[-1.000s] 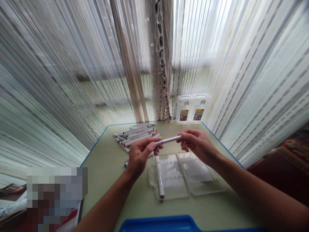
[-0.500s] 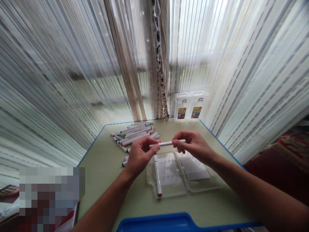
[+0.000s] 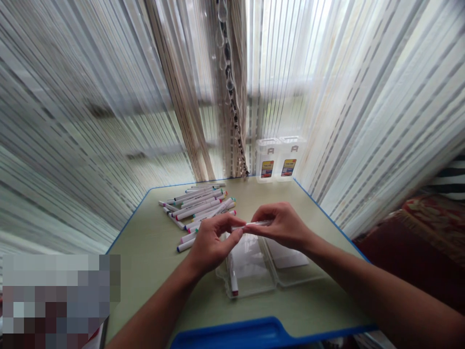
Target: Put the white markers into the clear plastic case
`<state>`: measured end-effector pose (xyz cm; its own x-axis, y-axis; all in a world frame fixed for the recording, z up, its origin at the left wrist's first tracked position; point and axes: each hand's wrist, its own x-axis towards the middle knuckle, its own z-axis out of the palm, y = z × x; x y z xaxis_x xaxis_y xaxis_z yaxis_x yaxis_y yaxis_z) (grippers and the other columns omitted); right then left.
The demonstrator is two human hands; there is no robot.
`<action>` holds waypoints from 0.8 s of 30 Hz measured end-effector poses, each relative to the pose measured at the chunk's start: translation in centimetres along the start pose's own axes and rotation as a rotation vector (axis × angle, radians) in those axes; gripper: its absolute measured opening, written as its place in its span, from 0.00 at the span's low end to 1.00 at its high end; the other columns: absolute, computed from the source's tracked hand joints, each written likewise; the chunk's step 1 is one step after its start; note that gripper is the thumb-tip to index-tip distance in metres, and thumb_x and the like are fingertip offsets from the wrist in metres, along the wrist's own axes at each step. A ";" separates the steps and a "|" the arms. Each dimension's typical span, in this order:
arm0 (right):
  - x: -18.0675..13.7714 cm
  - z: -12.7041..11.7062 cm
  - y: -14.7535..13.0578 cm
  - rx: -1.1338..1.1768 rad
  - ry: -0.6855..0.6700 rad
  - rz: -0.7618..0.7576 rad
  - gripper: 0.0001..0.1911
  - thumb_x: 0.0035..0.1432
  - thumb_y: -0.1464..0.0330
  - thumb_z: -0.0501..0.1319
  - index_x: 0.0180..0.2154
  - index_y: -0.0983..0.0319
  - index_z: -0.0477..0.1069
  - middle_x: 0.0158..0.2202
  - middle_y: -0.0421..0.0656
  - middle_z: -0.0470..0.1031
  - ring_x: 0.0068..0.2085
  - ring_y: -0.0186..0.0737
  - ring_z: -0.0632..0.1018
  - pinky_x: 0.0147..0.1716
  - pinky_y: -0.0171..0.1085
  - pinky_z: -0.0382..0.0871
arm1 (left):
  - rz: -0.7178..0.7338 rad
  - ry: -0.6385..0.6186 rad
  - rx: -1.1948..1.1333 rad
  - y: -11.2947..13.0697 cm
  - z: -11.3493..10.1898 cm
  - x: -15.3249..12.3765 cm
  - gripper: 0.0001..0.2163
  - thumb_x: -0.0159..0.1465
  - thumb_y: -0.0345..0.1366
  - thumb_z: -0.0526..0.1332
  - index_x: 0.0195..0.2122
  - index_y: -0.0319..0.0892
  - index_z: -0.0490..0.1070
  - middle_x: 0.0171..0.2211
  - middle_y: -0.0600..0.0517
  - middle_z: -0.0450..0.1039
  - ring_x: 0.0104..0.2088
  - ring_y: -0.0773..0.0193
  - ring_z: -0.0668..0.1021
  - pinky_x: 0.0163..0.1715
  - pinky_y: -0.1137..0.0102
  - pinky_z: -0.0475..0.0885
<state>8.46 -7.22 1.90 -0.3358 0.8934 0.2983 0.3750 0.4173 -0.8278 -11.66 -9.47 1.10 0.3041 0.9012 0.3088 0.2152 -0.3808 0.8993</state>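
Between my two hands a slim white marker [image 3: 258,223] is held roughly level. My left hand [image 3: 214,242] pinches its left end between thumb and fingers. Close beside it, my right hand [image 3: 281,224] grips the rest, hiding part of the barrel. Below both hands lies an open clear plastic case [image 3: 256,291]. A white marker with a dark red end [image 3: 233,274] rests along the left side of that case. In the right half sits a white card [image 3: 289,256]. Left of my hands, several white markers [image 3: 198,206] with coloured ends are piled loosely.
Two clear cases with yellow labels [image 3: 275,169] stand upright at the table's far edge. A blue tray [image 3: 228,334] runs along the near edge of the pale green table [image 3: 141,261]. String curtains [image 3: 109,87] hang behind. A blurred patch covers the lower left.
My hands have drawn closer together and sit slightly lower over the case. The right hand has moved left along the marker. The whole view has shifted a little.
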 end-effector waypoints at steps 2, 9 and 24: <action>0.0 0.0 0.0 0.034 0.000 0.029 0.19 0.43 0.57 0.73 0.25 0.68 0.79 0.20 0.42 0.74 0.24 0.34 0.69 0.22 0.32 0.59 | 0.012 -0.004 0.002 0.0 -0.1 -0.1 0.08 0.60 0.35 0.64 0.37 0.36 0.77 0.31 0.47 0.76 0.30 0.64 0.76 0.31 0.71 0.71; 0.4 -0.1 0.2 0.326 -0.115 0.161 0.17 0.45 0.59 0.73 0.29 0.67 0.81 0.25 0.45 0.78 0.26 0.35 0.72 0.24 0.33 0.61 | 0.014 0.049 0.031 0.0 -0.2 0.0 0.07 0.61 0.35 0.64 0.36 0.37 0.78 0.28 0.49 0.76 0.28 0.66 0.75 0.27 0.73 0.70; 0.9 -0.7 0.3 0.622 -0.098 0.266 0.17 0.50 0.61 0.70 0.39 0.66 0.81 0.26 0.45 0.77 0.20 0.27 0.63 0.18 0.30 0.50 | -0.039 0.248 -0.186 0.4 -1.2 0.6 0.06 0.60 0.33 0.64 0.35 0.37 0.77 0.24 0.52 0.75 0.28 0.65 0.77 0.32 0.72 0.71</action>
<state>8.92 -6.20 2.27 -0.3885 0.9211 0.0263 -0.1006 -0.0140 -0.9948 -12.54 -8.77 2.01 0.0583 0.9462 0.3184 0.0422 -0.3210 0.9461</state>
